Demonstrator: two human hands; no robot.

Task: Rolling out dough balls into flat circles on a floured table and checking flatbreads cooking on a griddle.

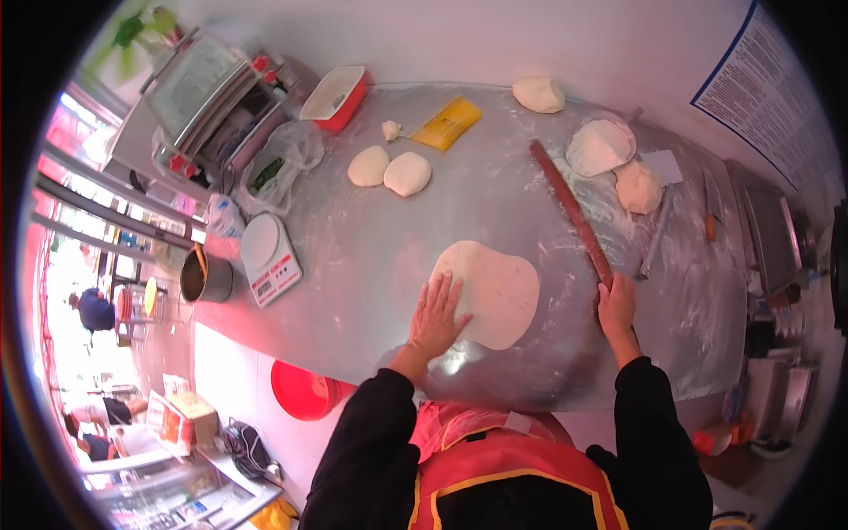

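Observation:
A flattened sheet of dough (501,295) lies on the metal worktop (371,258) in front of me. My left hand (438,317) rests flat on its left edge, fingers spread. In my right hand (617,306) is one end of a long reddish-brown wooden rolling pin (571,209). The pin slants away to the far side, right of the sheet and apart from it. Beyond it are a bowl of flour (601,147) and a rough lump of dough (638,188). Two round dough pieces (407,174) sit touching each other at the back left.
A digital kitchen scale (270,258) and a metal pot (207,275) stand at the left. Along the back are a red tub (336,97), a yellow dough scraper (448,124) and another dough lump (538,95). A knife (709,218) lies far right. A red bucket (305,391) is below the worktop.

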